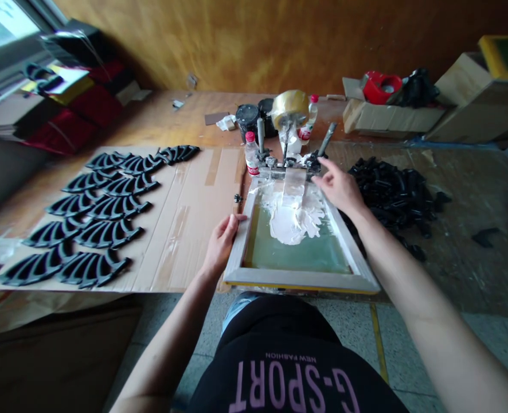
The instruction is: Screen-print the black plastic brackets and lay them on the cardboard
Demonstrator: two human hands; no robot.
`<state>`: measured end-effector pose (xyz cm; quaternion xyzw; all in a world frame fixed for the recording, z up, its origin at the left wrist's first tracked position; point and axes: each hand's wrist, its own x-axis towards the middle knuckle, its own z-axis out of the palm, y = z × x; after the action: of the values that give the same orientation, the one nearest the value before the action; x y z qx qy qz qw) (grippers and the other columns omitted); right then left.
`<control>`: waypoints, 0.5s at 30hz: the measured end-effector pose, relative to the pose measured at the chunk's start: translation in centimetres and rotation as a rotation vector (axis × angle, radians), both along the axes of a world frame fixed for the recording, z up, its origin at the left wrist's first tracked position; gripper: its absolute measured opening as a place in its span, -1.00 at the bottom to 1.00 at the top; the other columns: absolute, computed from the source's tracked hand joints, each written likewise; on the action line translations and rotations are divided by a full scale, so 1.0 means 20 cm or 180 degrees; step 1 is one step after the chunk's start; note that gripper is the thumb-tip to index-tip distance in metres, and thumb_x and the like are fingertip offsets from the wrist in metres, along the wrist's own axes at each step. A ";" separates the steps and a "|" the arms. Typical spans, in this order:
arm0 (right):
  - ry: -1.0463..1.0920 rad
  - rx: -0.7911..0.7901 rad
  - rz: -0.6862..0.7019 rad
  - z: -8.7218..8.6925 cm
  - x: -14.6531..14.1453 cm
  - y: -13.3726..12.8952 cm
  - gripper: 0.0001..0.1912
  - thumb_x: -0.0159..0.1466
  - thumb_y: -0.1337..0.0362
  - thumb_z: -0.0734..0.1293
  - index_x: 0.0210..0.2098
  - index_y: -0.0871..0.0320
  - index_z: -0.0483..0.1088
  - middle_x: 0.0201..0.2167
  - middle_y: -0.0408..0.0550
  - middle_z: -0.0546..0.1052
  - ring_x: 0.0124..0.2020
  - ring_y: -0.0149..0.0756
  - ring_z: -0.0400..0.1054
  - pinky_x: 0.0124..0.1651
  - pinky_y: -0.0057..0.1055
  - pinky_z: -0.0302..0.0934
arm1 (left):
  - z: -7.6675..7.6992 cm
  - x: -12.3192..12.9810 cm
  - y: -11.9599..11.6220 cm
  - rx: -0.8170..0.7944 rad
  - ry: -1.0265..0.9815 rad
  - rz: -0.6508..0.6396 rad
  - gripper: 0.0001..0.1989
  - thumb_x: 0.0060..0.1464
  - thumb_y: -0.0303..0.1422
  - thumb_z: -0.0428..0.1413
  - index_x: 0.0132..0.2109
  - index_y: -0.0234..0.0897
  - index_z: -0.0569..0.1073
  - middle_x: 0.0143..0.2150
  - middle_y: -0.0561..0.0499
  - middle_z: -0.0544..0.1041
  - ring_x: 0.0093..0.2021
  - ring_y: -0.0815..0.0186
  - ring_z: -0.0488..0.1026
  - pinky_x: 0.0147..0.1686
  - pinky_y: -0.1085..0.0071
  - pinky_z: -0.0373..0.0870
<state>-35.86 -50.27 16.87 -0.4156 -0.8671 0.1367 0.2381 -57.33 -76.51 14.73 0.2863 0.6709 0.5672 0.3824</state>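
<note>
A framed screen [301, 280] lies on the table in front of me, with white paste [290, 225] spread over its green mesh and a flat scraper [294, 184] lying in the paste. My left hand [223, 241] is at the left edge of the frame, its fingers closed on that side. My right hand [340, 186] is above the frame's upper right corner, fingers apart, with its fingertips beside the metal clamp [313, 162]. Nothing shows in the right hand.
Rows of black curved parts [103, 206] lie on cardboard [185, 229] at left. A heap of black pieces [391, 192] is at right. Behind the clamp stand bottles [251, 152], black tubs [247, 119] and a tape roll [290, 106]. An open box [391, 119] sits back right.
</note>
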 end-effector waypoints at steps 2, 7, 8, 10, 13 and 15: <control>0.0056 -0.0147 -0.0442 -0.05 0.14 0.06 -0.55 0.39 0.08 0.14 0.13 0.20 0.33 -0.27 0.00 0.54 -0.28 -0.22 0.41 -0.16 -0.29 0.27 | 0.13 -0.02 0.09 0.0542 0.0047 0.0243 -0.48 0.16 0.09 -0.03 -0.12 -0.27 0.51 -0.36 0.01 0.49 -0.45 0.40 0.41 -0.49 0.48 0.36; -0.0505 -0.0614 -0.0140 -0.37 0.24 -0.16 -0.63 0.32 0.00 0.24 -0.35 0.16 0.47 -0.36 -0.01 0.52 -0.27 -0.20 0.38 -0.15 -0.30 0.26 | 0.30 -0.05 0.34 0.1233 -0.0035 0.0275 -0.48 0.22 0.07 -0.11 -0.05 -0.27 0.42 -0.18 -0.07 0.53 -0.22 0.32 0.52 -0.37 0.46 0.44; -0.0649 -0.0535 0.0127 -0.43 0.22 -0.24 -0.65 0.29 -0.01 0.29 -0.38 0.15 0.45 -0.32 0.01 0.52 -0.22 -0.18 0.37 -0.10 -0.30 0.25 | 0.30 -0.04 0.36 0.1233 -0.0082 0.0346 -0.47 0.23 0.08 -0.15 -0.03 -0.27 0.40 -0.20 -0.08 0.54 -0.23 0.33 0.52 -0.38 0.47 0.44; -0.0996 -0.0341 0.0476 -0.52 0.15 -0.39 -0.72 0.27 0.06 0.33 -0.38 0.16 0.43 -0.24 0.07 0.51 -0.13 -0.13 0.34 -0.04 -0.26 0.21 | 0.24 0.03 0.35 0.1165 -0.0258 0.0565 -0.47 0.22 0.10 -0.14 0.01 -0.24 0.37 -0.21 -0.08 0.56 -0.27 0.33 0.53 -0.41 0.47 0.42; -0.1215 -0.0329 0.0325 -0.55 0.04 -0.58 -0.85 0.33 0.22 0.28 -0.29 0.19 0.38 -0.27 0.12 0.52 -0.15 -0.12 0.34 -0.09 -0.27 0.20 | 0.05 0.24 0.22 0.0221 -0.0989 0.0064 -0.42 0.10 0.14 0.02 0.01 -0.26 0.38 -0.22 -0.15 0.59 -0.31 0.23 0.55 -0.47 0.41 0.41; -0.0967 -0.0364 0.0213 -0.52 -0.02 -0.70 -0.88 0.35 0.25 0.24 -0.26 0.17 0.35 -0.31 0.10 0.52 -0.19 -0.13 0.34 -0.15 -0.28 0.21 | -0.09 0.39 0.11 -0.0532 -0.1577 -0.0515 -0.40 0.02 0.16 0.08 -0.03 -0.27 0.41 -0.22 -0.19 0.60 -0.27 0.15 0.56 -0.45 0.36 0.44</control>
<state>-36.18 -64.27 6.50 -0.4153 -0.8973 0.1293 0.0755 -49.53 -74.24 12.85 0.1590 0.5762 0.5302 0.6013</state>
